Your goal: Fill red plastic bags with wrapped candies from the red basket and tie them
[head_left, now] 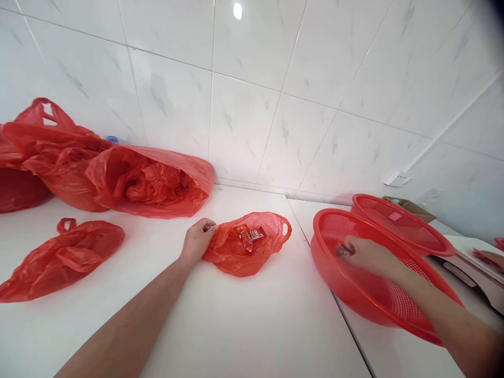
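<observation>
My left hand [198,239] is closed on the edge of a thin red plastic bag [244,247] that lies on the white counter [220,325]. Through the bag I see small red snack packets [250,235]. My right hand [364,253] reaches into a red plastic sieve basket [354,283] tilted at the right, its fingers pinched on a small dark wrapped item [340,250].
A second red sieve basket [405,223] sits behind the first. Larger red bags [149,184] lie against the tiled wall at the left, and another flat red bag [59,257] rests near the left edge. A cardboard box [411,206] and a wall socket [397,178] are at the right.
</observation>
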The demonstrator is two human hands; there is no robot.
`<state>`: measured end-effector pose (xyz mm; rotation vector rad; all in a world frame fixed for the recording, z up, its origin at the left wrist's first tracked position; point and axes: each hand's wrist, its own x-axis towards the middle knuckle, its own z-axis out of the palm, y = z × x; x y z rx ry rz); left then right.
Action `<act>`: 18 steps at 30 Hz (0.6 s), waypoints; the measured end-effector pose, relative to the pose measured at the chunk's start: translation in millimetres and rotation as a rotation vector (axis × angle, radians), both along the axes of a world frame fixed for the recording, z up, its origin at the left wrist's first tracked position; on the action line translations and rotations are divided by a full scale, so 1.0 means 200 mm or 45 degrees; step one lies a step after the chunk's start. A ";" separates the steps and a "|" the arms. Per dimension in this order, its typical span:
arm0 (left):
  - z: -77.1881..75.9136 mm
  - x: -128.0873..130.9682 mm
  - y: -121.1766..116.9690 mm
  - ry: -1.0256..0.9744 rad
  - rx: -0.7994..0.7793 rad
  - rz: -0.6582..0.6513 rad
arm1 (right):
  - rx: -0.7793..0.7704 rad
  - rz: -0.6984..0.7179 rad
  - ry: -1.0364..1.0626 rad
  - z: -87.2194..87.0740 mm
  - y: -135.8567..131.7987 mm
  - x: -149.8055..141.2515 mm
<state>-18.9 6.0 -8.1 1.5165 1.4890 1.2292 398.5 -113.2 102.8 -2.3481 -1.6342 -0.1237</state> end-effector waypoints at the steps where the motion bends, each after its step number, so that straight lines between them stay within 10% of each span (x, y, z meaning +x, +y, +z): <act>1: 0.00 0.00 0.00 0.002 -0.002 0.001 | -0.080 0.064 -0.010 0.04 0.02 -0.02; 8: 0.00 0.00 0.00 0.019 0.006 0.004 | 0.046 0.336 0.043 0.18 0.07 -0.49; 18: -0.01 -0.01 0.01 -0.057 0.035 -0.018 | -0.025 0.675 0.192 -0.17 0.36 -1.00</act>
